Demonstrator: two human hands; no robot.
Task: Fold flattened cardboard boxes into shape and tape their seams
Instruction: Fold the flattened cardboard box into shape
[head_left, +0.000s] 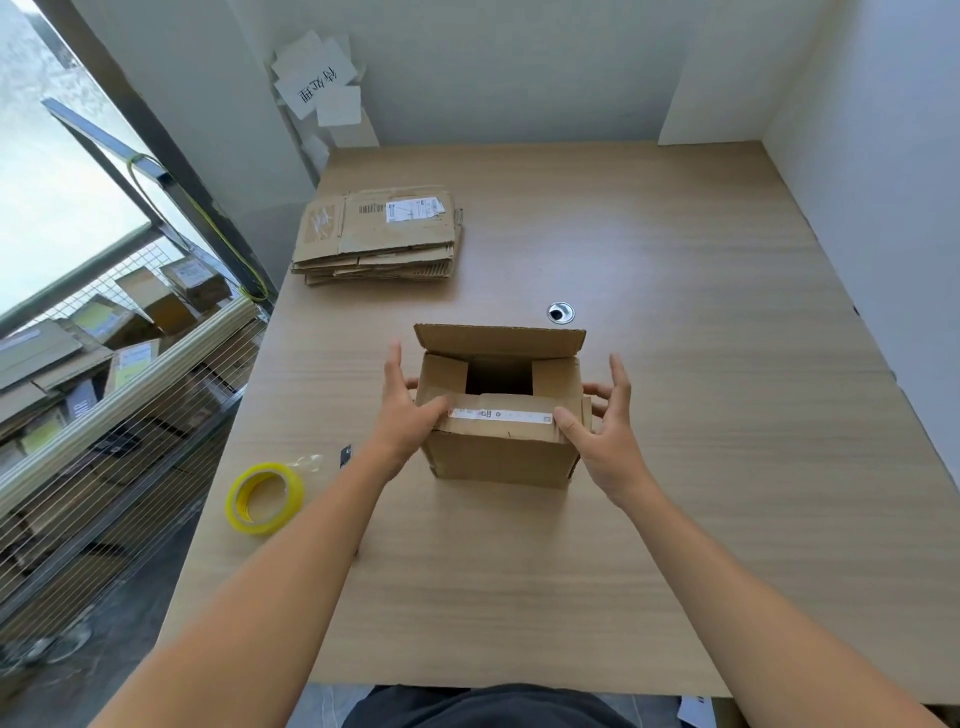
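A small brown cardboard box stands upright in the middle of the table. Its two side flaps are folded in, the far flap stands up, and the near flap with a white label strip lies folded inward. My left hand presses the box's left top corner with its thumb on the near flap, fingers straight. On the right top corner rests my right hand, thumb on the flap, fingers spread. A roll of yellow-cored clear tape lies on the table left of the box.
A stack of flattened cardboard boxes lies at the table's far left. A round metal cable hole sits behind the box. A small dark object lies near the tape. A wire cage of boxes stands left of the table.
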